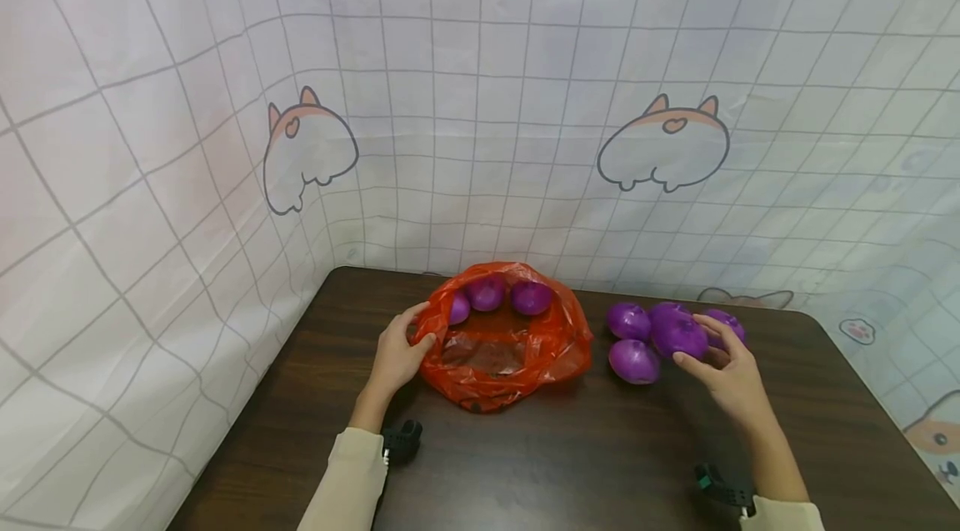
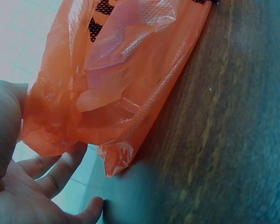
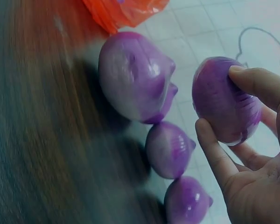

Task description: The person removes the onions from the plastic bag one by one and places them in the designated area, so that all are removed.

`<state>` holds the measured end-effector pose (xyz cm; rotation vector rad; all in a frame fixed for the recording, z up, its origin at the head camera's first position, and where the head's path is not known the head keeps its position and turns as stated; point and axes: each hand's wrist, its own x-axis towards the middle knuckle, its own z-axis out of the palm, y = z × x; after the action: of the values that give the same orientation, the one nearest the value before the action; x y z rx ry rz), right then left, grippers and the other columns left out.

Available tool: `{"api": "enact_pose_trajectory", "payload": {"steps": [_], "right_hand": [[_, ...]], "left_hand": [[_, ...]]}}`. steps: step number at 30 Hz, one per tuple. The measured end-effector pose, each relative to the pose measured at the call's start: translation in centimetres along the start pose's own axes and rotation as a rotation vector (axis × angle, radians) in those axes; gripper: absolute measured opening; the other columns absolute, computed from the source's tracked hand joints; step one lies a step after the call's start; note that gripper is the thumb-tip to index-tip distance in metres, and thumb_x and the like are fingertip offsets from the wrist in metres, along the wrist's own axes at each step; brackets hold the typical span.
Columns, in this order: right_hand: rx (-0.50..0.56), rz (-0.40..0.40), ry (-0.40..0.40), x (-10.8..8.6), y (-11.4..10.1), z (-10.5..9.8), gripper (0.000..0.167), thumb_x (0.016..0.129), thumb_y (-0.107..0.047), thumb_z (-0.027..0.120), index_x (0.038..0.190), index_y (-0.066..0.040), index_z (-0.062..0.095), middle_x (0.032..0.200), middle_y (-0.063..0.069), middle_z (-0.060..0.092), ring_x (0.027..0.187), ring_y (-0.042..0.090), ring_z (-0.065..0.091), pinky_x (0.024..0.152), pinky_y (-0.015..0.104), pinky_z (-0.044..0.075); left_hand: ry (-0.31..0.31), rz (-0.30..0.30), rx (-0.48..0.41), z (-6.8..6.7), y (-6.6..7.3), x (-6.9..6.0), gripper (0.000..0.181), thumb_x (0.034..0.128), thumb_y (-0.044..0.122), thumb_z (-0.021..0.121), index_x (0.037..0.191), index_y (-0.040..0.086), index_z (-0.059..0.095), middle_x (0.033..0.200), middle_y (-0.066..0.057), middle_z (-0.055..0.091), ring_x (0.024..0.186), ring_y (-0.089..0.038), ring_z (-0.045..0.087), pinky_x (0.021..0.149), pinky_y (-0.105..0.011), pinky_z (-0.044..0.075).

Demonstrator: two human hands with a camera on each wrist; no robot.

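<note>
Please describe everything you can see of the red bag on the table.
The red bag looks like thin, glossy, see-through plastic, crinkled all over, with dark mesh-like markings visible in the left wrist view. It rests on the dark wood-grain table, its mouth spread wide open and facing up. Three purple rounded objects show inside, toward its far side. The person's left hand grips its left edge between thumb and fingers. Whether it has handles, I cannot tell.

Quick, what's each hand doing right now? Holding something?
Left hand: closed, holding the edge of the red bag.
Right hand: closed, holding a purple onion.
</note>
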<state>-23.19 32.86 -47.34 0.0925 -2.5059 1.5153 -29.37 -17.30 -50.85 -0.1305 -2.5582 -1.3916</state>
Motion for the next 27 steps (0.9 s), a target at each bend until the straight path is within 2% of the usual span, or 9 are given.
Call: {"api": "enact_pose_trajectory", "payload": {"steps": [5, 10, 12, 14, 17, 19, 23, 25, 27], "right_hand": [[-0.022, -0.003, -0.003, 0.0, 0.9, -0.5, 0.071, 0.096, -0.02, 0.073, 0.156, -0.008, 0.037, 0.147, 0.025, 0.044, 0.099, -0.015, 0.055, 0.076, 0.017, 0.053], [-0.055, 0.028, -0.032, 0.0, 1.6, -1.0, 0.073, 0.096, -0.024, 0.073, 0.157, -0.007, 0.035, 0.151, 0.028, 0.041, 0.101, -0.014, 0.051, 0.076, 0.018, 0.052], [-0.075, 0.039, -0.042, 0.0, 1.8, -1.1, 0.074, 0.096, -0.026, 0.073, 0.157, -0.008, 0.035, 0.152, 0.029, 0.04, 0.107, -0.004, 0.054, 0.076, 0.018, 0.052], [-0.087, 0.048, -0.051, 0.0, 2.0, -1.2, 0.074, 0.096, -0.027, 0.073, 0.157, -0.008, 0.035, 0.153, 0.029, 0.038, 0.115, 0.013, 0.057, 0.076, 0.019, 0.052], [-0.103, 0.056, -0.059, 0.0, 2.3, -1.1, 0.075, 0.096, -0.028, 0.073, 0.157, -0.008, 0.035, 0.153, 0.03, 0.038, 0.123, 0.035, 0.054, 0.076, 0.019, 0.051], [-0.11, 0.063, -0.064, 0.0, 2.5, -1.2, 0.075, 0.095, -0.028, 0.074, 0.156, -0.007, 0.035, 0.153, 0.03, 0.038, 0.12, 0.029, 0.056, 0.076, 0.019, 0.051], [-0.119, 0.076, -0.068, -0.1, 2.9, -1.4, 0.075, 0.095, -0.027, 0.075, 0.155, -0.006, 0.037, 0.152, 0.03, 0.039, 0.105, 0.0, 0.054, 0.076, 0.02, 0.051], [-0.119, 0.076, -0.066, -0.1, 3.1, -1.5, 0.074, 0.094, -0.027, 0.075, 0.155, -0.005, 0.037, 0.152, 0.031, 0.04, 0.104, -0.002, 0.053, 0.076, 0.02, 0.052], [-0.122, 0.073, -0.068, 0.0, 3.2, -1.5, 0.075, 0.094, -0.027, 0.075, 0.155, -0.005, 0.037, 0.152, 0.031, 0.04, 0.109, 0.009, 0.058, 0.076, 0.02, 0.052]], "left_hand": [[-0.002, -0.004, 0.001, 0.1, 0.0, 0.0, 0.056, 0.093, 0.013, 0.074, 0.145, 0.02, 0.057, 0.128, -0.016, 0.064, 0.093, -0.026, 0.061, 0.081, -0.04, 0.053], [-0.007, -0.006, -0.001, 0.0, 0.2, 0.0, 0.056, 0.0933, 0.012, 0.074, 0.146, 0.02, 0.057, 0.128, -0.017, 0.064, 0.093, -0.027, 0.062, 0.081, -0.041, 0.054], [-0.006, -0.007, -0.002, 0.0, 0.3, 0.0, 0.055, 0.0933, 0.012, 0.074, 0.146, 0.02, 0.057, 0.129, -0.017, 0.064, 0.095, -0.028, 0.062, 0.083, -0.043, 0.055], [-0.006, -0.007, -0.005, 0.0, 0.3, -0.1, 0.056, 0.0933, 0.012, 0.073, 0.146, 0.019, 0.057, 0.129, -0.017, 0.063, 0.097, -0.029, 0.063, 0.085, -0.045, 0.055], [-0.003, -0.005, -0.009, 0.0, 0.4, -0.1, 0.056, 0.0933, 0.012, 0.073, 0.146, 0.019, 0.056, 0.129, -0.018, 0.063, 0.098, -0.03, 0.063, 0.086, -0.047, 0.055], [-0.004, -0.005, -0.003, 0.0, 0.3, 0.0, 0.056, 0.0932, 0.011, 0.073, 0.146, 0.019, 0.056, 0.129, -0.018, 0.063, 0.096, -0.028, 0.063, 0.083, -0.044, 0.055], [-0.008, -0.013, 0.004, 0.1, -0.1, 0.0, 0.056, 0.0932, 0.012, 0.074, 0.146, 0.02, 0.056, 0.128, -0.017, 0.064, 0.091, -0.025, 0.061, 0.078, -0.037, 0.054], [-0.002, -0.008, 0.001, 0.1, -0.1, 0.0, 0.056, 0.0928, 0.012, 0.074, 0.145, 0.02, 0.057, 0.128, -0.017, 0.064, 0.09, -0.025, 0.061, 0.078, -0.036, 0.053], [0.004, -0.001, -0.003, 0.0, -0.1, 0.1, 0.056, 0.0926, 0.012, 0.074, 0.145, 0.02, 0.057, 0.128, -0.017, 0.064, 0.09, -0.025, 0.06, 0.078, -0.036, 0.052]]}}
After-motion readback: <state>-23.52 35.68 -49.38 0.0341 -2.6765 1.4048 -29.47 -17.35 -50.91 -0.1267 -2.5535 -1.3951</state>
